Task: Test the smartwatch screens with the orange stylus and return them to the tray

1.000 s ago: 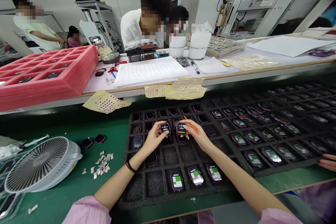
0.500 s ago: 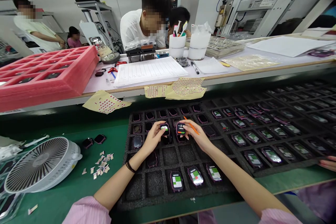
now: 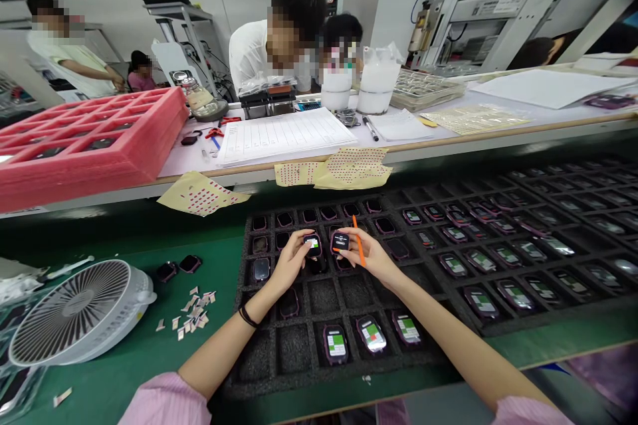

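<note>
Between thumb and fingers, my left hand (image 3: 293, 257) grips a smartwatch body (image 3: 312, 246) with a lit green and white screen. Right beside it, my right hand (image 3: 375, 257) is closed on a second smartwatch body (image 3: 340, 241), whose dark screen shows white text and an orange patch. A thin orange stick (image 3: 357, 239) is also held in my right hand, pointing upward. Both watches are above a black foam tray (image 3: 319, 330). In its lower row sits a lit watch (image 3: 335, 343), with others beside it; dark-screened watches fill the upper rows.
At left stand a white fan (image 3: 74, 312) and small scattered strips (image 3: 194, 309) on the green bench (image 3: 199, 372). More watches lie in a tray (image 3: 478, 329) to the right. A raised shelf holds a pink foam tray (image 3: 164, 139) and papers (image 3: 289, 133). Co-workers are beyond it.
The orange stick has swung from slanted to nearly upright in my right hand. The right watch has shifted slightly left. Another person's hand at the right edge has gone from view.
</note>
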A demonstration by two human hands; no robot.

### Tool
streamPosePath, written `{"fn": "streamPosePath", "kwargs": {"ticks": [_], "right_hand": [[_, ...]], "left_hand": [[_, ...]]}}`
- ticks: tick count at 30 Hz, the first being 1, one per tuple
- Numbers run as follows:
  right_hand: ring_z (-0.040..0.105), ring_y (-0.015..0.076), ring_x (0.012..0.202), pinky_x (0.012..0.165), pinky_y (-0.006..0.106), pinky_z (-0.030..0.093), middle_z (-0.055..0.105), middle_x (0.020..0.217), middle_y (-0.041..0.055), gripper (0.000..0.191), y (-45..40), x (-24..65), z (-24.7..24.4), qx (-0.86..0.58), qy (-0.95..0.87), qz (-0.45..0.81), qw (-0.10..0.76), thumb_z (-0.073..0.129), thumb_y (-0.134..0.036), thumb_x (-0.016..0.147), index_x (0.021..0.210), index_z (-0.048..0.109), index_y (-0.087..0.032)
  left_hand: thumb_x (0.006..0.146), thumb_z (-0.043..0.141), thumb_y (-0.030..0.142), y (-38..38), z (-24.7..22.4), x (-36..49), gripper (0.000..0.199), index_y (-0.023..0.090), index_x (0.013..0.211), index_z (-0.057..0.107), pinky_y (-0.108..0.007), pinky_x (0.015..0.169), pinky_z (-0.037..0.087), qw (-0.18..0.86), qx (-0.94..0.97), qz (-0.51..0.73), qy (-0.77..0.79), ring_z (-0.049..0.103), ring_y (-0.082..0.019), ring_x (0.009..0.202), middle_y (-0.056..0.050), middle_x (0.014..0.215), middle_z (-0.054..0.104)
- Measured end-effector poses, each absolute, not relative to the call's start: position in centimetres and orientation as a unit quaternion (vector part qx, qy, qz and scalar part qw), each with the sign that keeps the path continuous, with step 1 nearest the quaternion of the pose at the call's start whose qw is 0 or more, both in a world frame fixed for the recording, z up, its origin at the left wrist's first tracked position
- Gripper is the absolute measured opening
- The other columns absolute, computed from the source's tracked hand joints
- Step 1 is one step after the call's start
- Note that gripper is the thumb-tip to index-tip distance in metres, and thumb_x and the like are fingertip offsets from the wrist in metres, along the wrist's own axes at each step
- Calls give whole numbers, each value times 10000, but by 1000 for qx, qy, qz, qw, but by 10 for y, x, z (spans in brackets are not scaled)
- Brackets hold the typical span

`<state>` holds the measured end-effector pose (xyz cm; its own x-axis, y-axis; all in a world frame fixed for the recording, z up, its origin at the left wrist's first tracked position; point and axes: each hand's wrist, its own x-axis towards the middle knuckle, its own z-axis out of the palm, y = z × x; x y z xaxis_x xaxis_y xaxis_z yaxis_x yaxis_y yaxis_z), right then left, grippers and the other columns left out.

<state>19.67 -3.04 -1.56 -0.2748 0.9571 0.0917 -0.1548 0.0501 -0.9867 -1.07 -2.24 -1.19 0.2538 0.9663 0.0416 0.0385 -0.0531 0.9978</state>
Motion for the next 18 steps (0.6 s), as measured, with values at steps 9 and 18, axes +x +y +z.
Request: {"fn": "streamPosePath", "kwargs": {"ticks": [9,18], "right_hand": [[617,146,632,468,238,418,595,812,17,361,-33,197,-9,-383,-531,575,491,674,-374,763,1070,570,-216],[553,102,530,443,229,384,577,744,-12,326,-32,198,-11,-413,-522,557,497,694,-379,744,1000,591,-206]], "left_hand": [[806,569,428,-23,-12,-10,435,177,1152,488,-173,448,325,544,579,433,426,524,-99,665,-69,992,596],[838,519,427,-24,-9,-10,418,156,1155,492,-185,462,347,538,584,432,428,527,-102,651,-52,912,582]]}}
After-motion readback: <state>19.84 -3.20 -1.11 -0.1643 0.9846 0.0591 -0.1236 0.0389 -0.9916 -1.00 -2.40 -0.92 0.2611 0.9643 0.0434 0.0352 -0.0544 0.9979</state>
